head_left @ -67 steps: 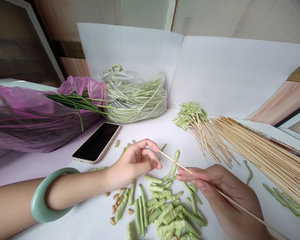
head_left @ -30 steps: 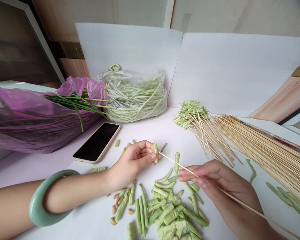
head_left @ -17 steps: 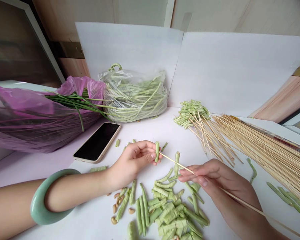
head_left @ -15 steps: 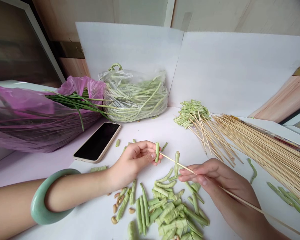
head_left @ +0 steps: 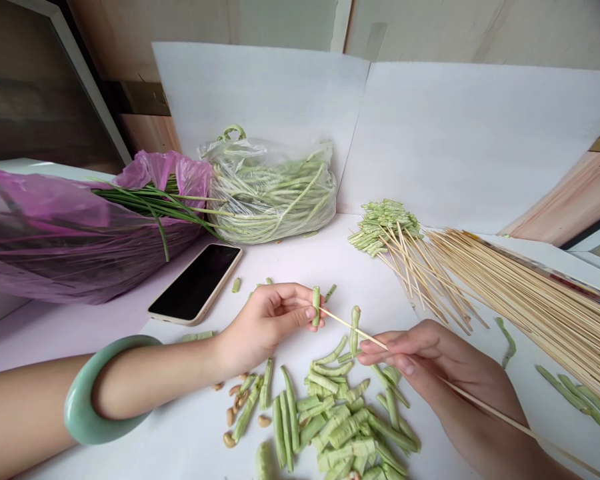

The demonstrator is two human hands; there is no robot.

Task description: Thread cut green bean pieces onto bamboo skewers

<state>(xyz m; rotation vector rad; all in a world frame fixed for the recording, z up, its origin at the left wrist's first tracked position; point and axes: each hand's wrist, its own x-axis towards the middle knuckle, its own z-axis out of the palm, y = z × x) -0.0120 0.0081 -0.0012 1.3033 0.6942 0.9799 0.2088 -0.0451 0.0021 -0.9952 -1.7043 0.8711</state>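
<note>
Between its thumb and fingers, my left hand (head_left: 280, 313) pinches a short piece of green bean (head_left: 316, 305), held upright. My right hand (head_left: 445, 373) is closed on a thin bamboo skewer (head_left: 353, 328). The skewer's tip meets the side of the bean piece; whether it has gone in I cannot tell. Its long end runs back under my right palm toward the lower right. Below both hands lies a loose heap of cut bean pieces (head_left: 340, 427), with several tan beans (head_left: 230, 439) at its left. A green bangle circles my left forearm.
A phone (head_left: 195, 283) lies left of my hands. Behind it are a purple bag (head_left: 55, 240) with green stems and a clear bag of long beans (head_left: 275, 193). At the right sit skewered bean pieces (head_left: 387, 223) and many bare skewers (head_left: 525, 300).
Hardly anything differs. The bean piece, the skewer and both hands keep the same hold, and the whole view has shifted very slightly.
</note>
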